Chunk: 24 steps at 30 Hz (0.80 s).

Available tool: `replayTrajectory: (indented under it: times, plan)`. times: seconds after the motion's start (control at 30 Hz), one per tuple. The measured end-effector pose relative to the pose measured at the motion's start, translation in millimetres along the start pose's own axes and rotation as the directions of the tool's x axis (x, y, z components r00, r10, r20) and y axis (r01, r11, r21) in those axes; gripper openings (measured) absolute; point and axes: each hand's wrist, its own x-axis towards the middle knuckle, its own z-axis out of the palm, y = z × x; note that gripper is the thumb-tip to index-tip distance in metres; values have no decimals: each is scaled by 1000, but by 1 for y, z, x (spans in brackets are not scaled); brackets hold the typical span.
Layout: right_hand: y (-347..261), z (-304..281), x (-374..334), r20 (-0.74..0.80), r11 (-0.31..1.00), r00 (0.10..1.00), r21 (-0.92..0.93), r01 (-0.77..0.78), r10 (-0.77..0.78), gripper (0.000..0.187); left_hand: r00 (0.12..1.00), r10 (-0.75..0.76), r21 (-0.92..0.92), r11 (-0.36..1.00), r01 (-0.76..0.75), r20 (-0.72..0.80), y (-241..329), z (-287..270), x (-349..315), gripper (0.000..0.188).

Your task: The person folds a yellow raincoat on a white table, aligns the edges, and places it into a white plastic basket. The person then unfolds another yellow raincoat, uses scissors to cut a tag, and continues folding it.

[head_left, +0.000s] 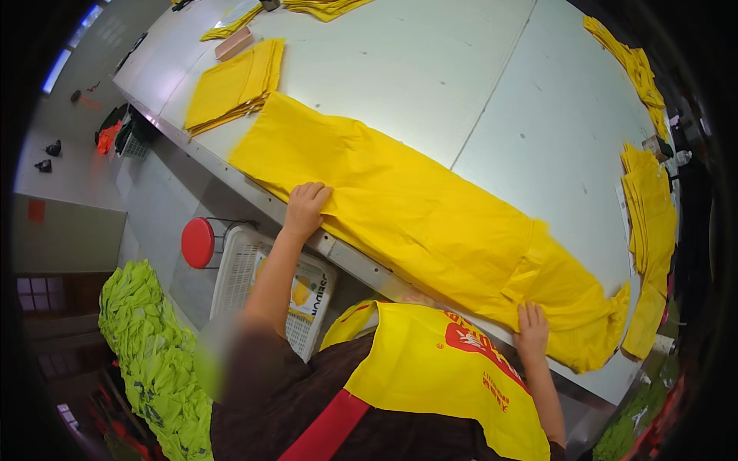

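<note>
The yellow cloth (415,207) lies along the near side of the counter (407,84), best smoothed evenly between left hand (307,207) and right hand (531,330), whose fingers touch its near edge, though I cannot tell whether they grip

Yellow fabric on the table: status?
Left hand, right hand on near edge. Yellow fabric laid along table edge. Folded yellow stack close by left end; no object on top.

plain yellow cloth (415,200), pale grey table (407,84), red stool (197,242), lime-green fabric pile (150,349)
</note>
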Motion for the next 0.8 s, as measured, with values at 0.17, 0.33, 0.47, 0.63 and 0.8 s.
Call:
replayTrajectory:
  times: [0.17, 0.33, 0.47, 0.63, 0.8]
  plan:
    - [83, 20, 3, -33, 977, 991, -170, -131, 127, 55, 997, -75, 112, 991, 75, 0, -33, -3, -13, 41]
    - [104, -6, 14, 35, 883, 908, -250, -397, 418, 52, 980, -170, 248, 950, 191, -104, -63, -8, -38, 23]
    - [43, -81, 64, 295, 794, 760, -412, -447, 580, 41, 644, -660, 527, 731, 432, 387, -77, -45, -9, 24]
    - [-58, -84, 181, -364, 997, 930, 79, -12, 41, 42, 970, -187, -327, 936, 128, -157, -59, -19, 68, 26]
    - [-208, -47, 252, -187, 958, 942, 15, 288, -280, 53, 954, 197, -265, 955, -134, 227, -18, 52, 84, 56]
